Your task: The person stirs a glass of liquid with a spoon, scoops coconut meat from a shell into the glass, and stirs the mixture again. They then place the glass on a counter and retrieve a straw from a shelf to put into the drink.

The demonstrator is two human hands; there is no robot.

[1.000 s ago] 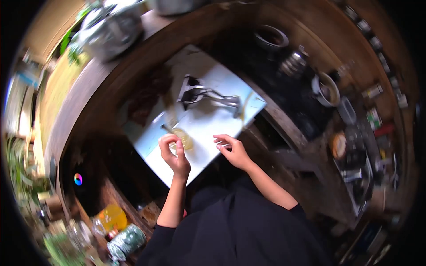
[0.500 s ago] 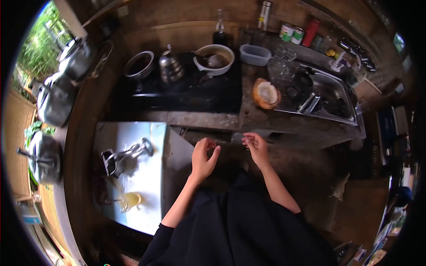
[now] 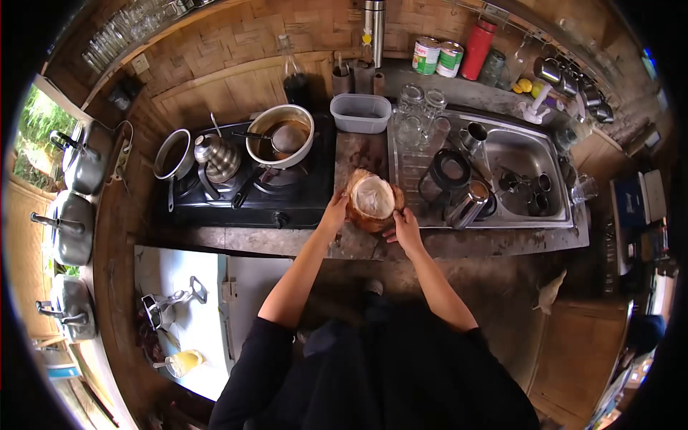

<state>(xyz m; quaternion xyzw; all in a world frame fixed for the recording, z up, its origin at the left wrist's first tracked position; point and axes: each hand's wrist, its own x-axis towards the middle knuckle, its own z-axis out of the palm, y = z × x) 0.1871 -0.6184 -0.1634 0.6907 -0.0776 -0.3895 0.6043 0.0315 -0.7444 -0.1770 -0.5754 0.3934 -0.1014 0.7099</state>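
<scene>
An opened coconut point(image 3: 373, 199) with a brown husk and white flesh facing up is at the counter's front edge, between stove and sink. My left hand point(image 3: 335, 213) grips its left side, fingers against the husk. On the lower right side, my right hand point(image 3: 405, 231) has its thumb and fingers around the husk. Behind the coconut stands an empty-looking clear plastic tub point(image 3: 360, 115). Right of it, on the drainboard, are a dark blender jug point(image 3: 444, 175) and a steel cup point(image 3: 471, 203).
A black gas stove point(image 3: 251, 208) at left bears a pot with a ladle point(image 3: 279, 136), a gooseneck kettle point(image 3: 217, 158) and a saucepan point(image 3: 173, 154). The steel sink point(image 3: 523, 154) holds several cups. A white table point(image 3: 208, 301) at lower left carries a metal squeezer point(image 3: 161, 313) and a yellow drink point(image 3: 185, 363).
Both hands have reached forward from empty air and taken hold of the coconut. My view has shifted closer to the counter and turned right.
</scene>
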